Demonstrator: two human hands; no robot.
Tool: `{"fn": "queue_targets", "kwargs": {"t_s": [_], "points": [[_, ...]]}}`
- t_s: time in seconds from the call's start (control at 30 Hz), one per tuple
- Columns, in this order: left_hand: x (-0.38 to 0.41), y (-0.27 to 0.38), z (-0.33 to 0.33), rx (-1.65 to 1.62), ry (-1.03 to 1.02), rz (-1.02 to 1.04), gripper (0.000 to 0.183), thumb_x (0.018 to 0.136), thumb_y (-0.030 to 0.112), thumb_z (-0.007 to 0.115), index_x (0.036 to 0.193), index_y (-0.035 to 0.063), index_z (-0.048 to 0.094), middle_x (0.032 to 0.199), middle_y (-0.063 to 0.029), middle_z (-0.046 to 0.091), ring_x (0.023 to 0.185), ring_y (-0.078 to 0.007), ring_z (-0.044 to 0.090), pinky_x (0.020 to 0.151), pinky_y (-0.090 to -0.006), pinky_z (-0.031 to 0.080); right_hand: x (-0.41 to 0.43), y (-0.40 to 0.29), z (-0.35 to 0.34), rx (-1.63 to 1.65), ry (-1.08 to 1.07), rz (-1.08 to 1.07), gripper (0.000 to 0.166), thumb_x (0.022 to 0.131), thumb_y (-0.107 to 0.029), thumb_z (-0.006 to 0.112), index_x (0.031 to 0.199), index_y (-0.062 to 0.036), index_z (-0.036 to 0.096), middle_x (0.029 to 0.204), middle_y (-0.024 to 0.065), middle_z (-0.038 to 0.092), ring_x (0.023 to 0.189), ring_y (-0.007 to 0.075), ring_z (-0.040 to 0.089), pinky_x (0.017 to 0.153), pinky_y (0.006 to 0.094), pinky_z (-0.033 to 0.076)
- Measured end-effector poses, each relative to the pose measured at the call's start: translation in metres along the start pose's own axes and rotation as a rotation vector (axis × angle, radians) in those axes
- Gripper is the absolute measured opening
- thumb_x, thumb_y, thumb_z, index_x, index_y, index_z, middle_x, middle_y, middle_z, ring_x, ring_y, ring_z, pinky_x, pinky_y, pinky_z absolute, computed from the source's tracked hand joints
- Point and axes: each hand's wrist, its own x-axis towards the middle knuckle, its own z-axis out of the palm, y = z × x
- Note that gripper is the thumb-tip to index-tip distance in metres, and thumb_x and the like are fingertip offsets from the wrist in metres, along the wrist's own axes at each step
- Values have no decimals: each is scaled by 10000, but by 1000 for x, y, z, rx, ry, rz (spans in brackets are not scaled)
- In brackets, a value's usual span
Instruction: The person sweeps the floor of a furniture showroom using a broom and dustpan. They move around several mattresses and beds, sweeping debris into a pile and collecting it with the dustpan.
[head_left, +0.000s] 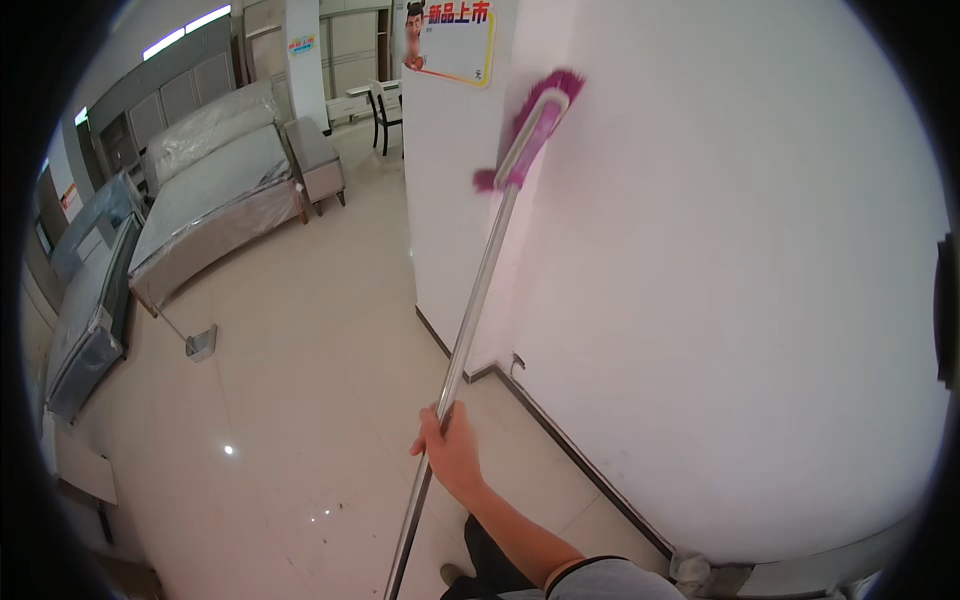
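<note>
My right hand (450, 446) grips the metal pole (476, 315) of a broom, which slants up and away from me. At the pole's top, the broom head (536, 127) with purple bristles is raised against the white wall, close to its inner corner. The bristles look slightly blurred. The pole's lower end runs out of view at the bottom edge. My left hand is out of view.
A long-handled dustpan (201, 343) stands on the tiled floor (300, 375) at left, near plastic-covered beds (217, 180). Small debris dots the floor. A dark baseboard (577, 450) edges the wall (712, 262). A printed sign (450, 56) hangs beside the corner.
</note>
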Motion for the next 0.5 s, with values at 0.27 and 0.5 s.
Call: {"fn": "queue_targets", "kwargs": {"t_s": [0.27,0.5], "points": [[25,50,61,266,-97,306,74,833,53,557,763,63,537,544,72,358,495,-32,304,402,-225,232,10,-51,-1,-67,58,-215,198,877,-167,470,956,8,420,560,36,485,424,110,498,415,242,386],[30,92,74,526,-62,410,180,816,128,605,705,32,501,495,15,365,471,-67,315,385,-268,272,59,146,-45,-200,97,131,247,878,-187,482,831,23,362,592,86,507,450,171,562,392,302,455]]}}
